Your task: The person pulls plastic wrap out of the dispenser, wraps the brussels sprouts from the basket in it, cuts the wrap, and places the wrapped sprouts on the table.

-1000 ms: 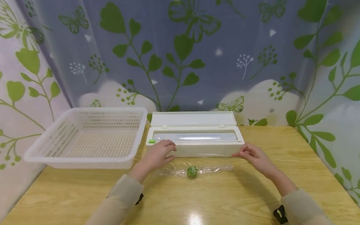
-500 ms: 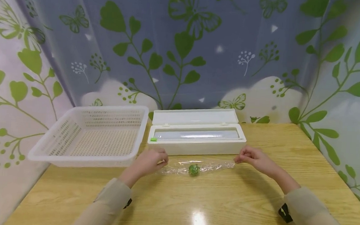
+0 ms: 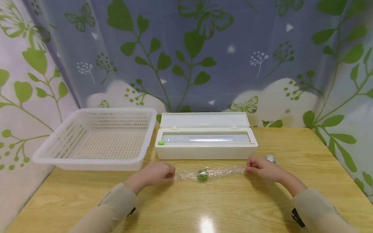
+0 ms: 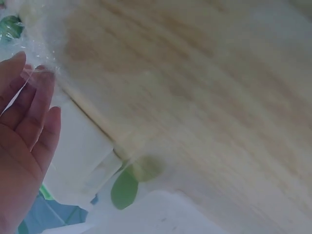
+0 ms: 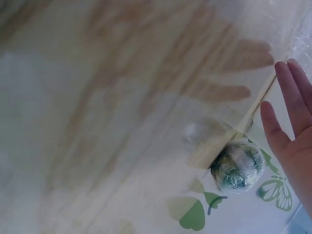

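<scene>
A small round green thing (image 3: 203,175) sits in the middle of a strip of clear cling film (image 3: 223,171), gathered into a narrow band on both sides. My left hand (image 3: 155,173) pinches the band's left end, and my right hand (image 3: 264,168) pinches the right end. Both hands are just above the wooden table. In the left wrist view, the fingertips (image 4: 46,73) meet the crinkled film beside the green thing (image 4: 10,28). Behind the hands is a white cling film box (image 3: 206,154), lid raised, with a film roll (image 3: 204,138) inside.
A second ball wrapped in film (image 3: 270,158) lies just behind my right hand and shows fully in the right wrist view. At the back left stands a white plastic basket (image 3: 88,164). A patterned curtain (image 3: 137,74) hangs behind the wooden table (image 3: 181,209).
My left hand has come away from the box front to the film's left end. The film is now twisted narrower around the green thing. The wrapped ball has come into view behind my right hand.
</scene>
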Motion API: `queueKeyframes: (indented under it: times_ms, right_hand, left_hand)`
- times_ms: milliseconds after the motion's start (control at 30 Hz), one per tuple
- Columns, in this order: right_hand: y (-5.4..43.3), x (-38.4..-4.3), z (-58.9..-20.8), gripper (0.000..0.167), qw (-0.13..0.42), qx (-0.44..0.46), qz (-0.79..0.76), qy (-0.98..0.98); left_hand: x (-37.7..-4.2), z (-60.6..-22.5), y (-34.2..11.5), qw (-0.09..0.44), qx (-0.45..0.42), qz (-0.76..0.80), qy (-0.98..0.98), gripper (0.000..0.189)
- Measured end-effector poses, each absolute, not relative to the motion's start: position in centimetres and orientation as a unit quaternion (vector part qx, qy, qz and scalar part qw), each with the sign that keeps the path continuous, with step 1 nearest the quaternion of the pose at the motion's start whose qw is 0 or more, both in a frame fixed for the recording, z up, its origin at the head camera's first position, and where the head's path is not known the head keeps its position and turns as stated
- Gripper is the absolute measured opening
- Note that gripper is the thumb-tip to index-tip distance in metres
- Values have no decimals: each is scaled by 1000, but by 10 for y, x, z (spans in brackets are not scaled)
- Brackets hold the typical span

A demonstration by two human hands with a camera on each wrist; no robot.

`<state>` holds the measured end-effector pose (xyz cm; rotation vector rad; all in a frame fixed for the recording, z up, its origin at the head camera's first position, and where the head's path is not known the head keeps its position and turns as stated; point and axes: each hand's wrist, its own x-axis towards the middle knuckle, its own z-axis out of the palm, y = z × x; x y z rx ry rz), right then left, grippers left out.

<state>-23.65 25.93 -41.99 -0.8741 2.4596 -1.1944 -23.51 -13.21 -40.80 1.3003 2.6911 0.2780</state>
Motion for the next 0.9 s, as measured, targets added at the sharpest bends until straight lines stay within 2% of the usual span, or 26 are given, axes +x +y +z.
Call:
queueKeyframes:
  times_ms: [267, 433, 533, 700, 900]
  right_hand:
    - [253, -232, -419, 14, 46, -316, -239, 917]
    - [253, -232, -415, 11, 58, -308, -219, 924]
    - [254, -230, -411, 6, 44, -286, -226, 930]
    - [244, -230, -400, 4, -1, -247, -242, 939]
    - [201, -232, -393, 19, 30, -296, -251, 921]
  left_hand:
    - [-231, -416, -135, 77, 435, 87, 893, 11]
    - [-232, -414, -138, 113, 400, 155, 896, 11]
    - [-233, -408, -140, 133, 360, 218, 897, 12]
    - [-239, -398, -133, 105, 336, 241, 904, 18]
    - [-243, -395, -100, 103, 352, 200, 909, 34]
